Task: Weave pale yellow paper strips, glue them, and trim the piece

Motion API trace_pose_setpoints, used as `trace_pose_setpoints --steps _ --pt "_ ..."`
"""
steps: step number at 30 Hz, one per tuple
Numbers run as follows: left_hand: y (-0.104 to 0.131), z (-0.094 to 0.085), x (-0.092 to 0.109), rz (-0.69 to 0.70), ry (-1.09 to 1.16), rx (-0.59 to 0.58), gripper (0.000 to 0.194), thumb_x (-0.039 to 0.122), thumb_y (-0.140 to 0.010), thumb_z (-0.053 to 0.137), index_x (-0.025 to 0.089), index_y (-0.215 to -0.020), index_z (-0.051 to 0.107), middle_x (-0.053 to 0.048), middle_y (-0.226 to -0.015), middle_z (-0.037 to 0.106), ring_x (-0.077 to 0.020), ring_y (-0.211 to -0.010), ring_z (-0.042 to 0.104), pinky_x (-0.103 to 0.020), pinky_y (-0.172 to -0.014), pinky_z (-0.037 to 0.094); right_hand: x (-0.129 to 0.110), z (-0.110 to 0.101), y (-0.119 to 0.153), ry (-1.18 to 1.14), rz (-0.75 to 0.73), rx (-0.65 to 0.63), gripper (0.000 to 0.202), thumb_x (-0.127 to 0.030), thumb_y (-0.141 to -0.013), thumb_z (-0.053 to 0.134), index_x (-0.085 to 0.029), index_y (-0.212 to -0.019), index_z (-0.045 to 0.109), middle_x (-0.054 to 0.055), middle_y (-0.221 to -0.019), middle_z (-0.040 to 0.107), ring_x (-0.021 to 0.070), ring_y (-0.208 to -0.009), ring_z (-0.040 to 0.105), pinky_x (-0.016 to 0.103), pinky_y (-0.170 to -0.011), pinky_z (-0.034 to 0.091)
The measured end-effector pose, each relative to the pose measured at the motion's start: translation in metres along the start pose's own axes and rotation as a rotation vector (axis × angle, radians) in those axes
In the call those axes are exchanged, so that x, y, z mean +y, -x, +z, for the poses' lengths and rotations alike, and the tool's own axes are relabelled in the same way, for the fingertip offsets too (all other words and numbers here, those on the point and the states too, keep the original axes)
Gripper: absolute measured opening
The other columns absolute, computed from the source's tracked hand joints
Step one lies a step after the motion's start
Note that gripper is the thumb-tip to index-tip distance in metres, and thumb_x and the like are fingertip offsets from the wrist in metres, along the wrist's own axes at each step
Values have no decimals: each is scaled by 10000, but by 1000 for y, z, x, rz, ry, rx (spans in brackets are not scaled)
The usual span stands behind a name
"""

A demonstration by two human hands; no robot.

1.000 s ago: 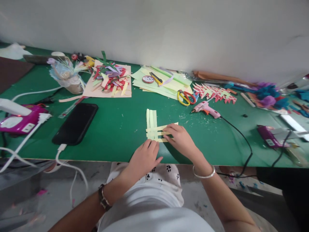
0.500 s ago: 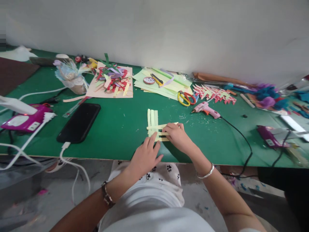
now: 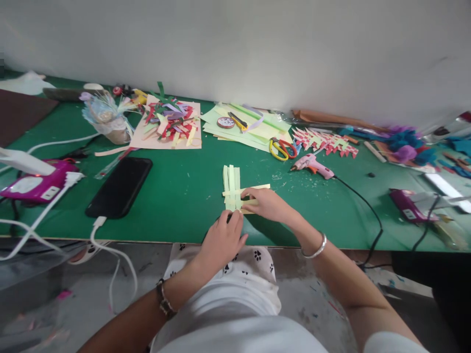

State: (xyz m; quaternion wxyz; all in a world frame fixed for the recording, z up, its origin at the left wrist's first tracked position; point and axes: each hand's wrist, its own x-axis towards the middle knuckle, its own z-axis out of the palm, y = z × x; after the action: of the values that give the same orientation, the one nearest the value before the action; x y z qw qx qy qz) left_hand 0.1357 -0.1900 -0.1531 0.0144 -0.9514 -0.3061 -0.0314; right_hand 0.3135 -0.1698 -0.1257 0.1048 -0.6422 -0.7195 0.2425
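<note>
Pale green paper strips (image 3: 231, 179) lie upright side by side on the table, crossed by pale yellow paper strips (image 3: 262, 187) in a small weave. My right hand (image 3: 270, 203) is at the weave's right side, thumb and forefinger closed at the yellow strips' crossing with the green ones. Its palm hides part of the lower yellow strips. My left hand (image 3: 223, 239) rests at the weave's bottom edge. Its fingers are bent with the tips touching the lower end of the strips, and its thumb stands apart.
A black phone (image 3: 119, 187) lies left on the green table (image 3: 176, 196). Behind are scissors (image 3: 283, 148), paper sheets (image 3: 253, 139), a tape roll (image 3: 225, 122) and a pile of coloured strips (image 3: 176, 120). A pink glue gun (image 3: 312, 165) with a black cord lies right.
My left fingers have drawn back from the weave to its bottom edge and bent. My right hand has moved slightly left, its fingertips now against the green strips.
</note>
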Motion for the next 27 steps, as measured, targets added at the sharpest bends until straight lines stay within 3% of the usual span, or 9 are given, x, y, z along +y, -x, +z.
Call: trace_pose_setpoints --steps 4,9,14,21,27 --pt "-1 -1 1 15 -28 -15 452 325 -883 435 38 -1230 471 -151 -1137 523 -267 -1038 431 -331 -810 478 0 0 -5 50 32 -13 123 -248 -785 547 -190 -865 620 -2 -670 588 100 -570 465 214 -523 248" --pt "-1 1 1 14 -11 11 460 326 -877 448 26 -1225 471 -149 -1113 529 -272 -1042 428 -326 -780 485 -3 -5 -4 55 50 -55 82 -213 -800 537 -184 -798 613 1 -679 609 93 -565 468 215 -513 234" --pt "0 0 0 21 -7 10 449 320 -877 450 37 -1224 476 -148 -1148 519 -269 -1052 430 -326 -812 472 0 -8 -6 44 11 -69 175 -181 -822 482 -169 -669 567 -1 -636 584 88 -551 443 214 -516 243" --pt "0 0 1 18 -4 9 451 305 -874 458 26 -1228 471 -155 -1146 521 -265 -1036 449 -332 -818 475 7 -6 -14 -34 -5 -70 207 -263 -836 471 -150 -706 586 7 -641 577 91 -561 450 215 -518 269" --pt "1 1 0 19 -4 20 436 304 -885 429 40 -1229 471 -148 -1172 516 -265 -1047 445 -334 -823 474 12 -13 -21 -145 -9 -255 278 -314 -823 477 -155 -613 566 -36 -427 494 74 -421 403 220 -497 279"
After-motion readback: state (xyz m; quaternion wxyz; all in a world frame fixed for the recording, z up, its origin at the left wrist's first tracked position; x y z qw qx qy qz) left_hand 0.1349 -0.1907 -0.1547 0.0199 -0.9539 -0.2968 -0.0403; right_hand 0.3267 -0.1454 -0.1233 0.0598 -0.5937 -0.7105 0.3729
